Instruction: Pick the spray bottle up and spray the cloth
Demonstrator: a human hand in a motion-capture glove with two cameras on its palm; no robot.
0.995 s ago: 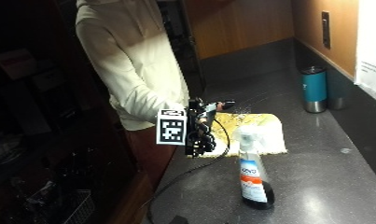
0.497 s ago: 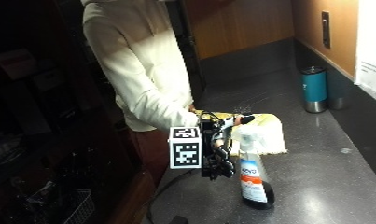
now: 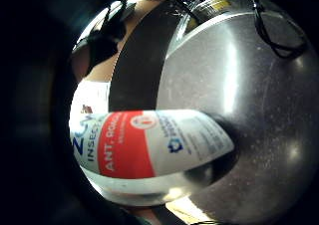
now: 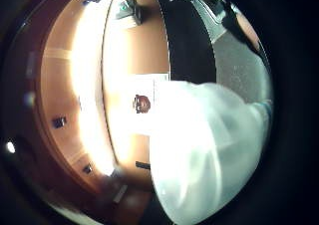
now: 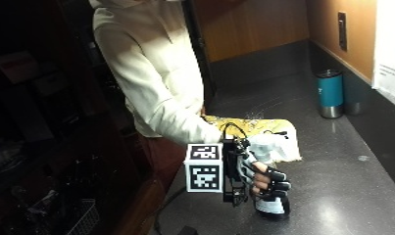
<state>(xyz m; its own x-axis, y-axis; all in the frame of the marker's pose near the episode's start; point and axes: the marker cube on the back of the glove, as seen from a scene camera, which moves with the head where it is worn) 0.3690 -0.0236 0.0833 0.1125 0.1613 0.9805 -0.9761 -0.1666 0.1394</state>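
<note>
Spray bottle (image 5: 273, 203) stands on the dark counter (image 5: 354, 196) near its front edge, the gloved right hand (image 5: 262, 176) wrapped around its body, fingers curled over the front. Whether the base rests on the surface or has just cleared it cannot be told from the outside view. Just behind the hand lies the yellow cloth (image 5: 249, 126), spread flat in front of the person in a cream sweatshirt (image 5: 151, 73). A teal tumbler (image 5: 330, 93) stands well apart by the wall.

By the look of it, the pick-up is in hand and spraying is not yet begun. The next move likely calls for raising the bottle, turning its nozzle toward the cloth and getting a finger onto the trigger.

The white spray head (image 5: 275, 144) is partly hidden behind the glove, and the nozzle's direction is unclear. The palm views show only the red-and-white label (image 3: 144, 148) and a pale blur close by.
</note>
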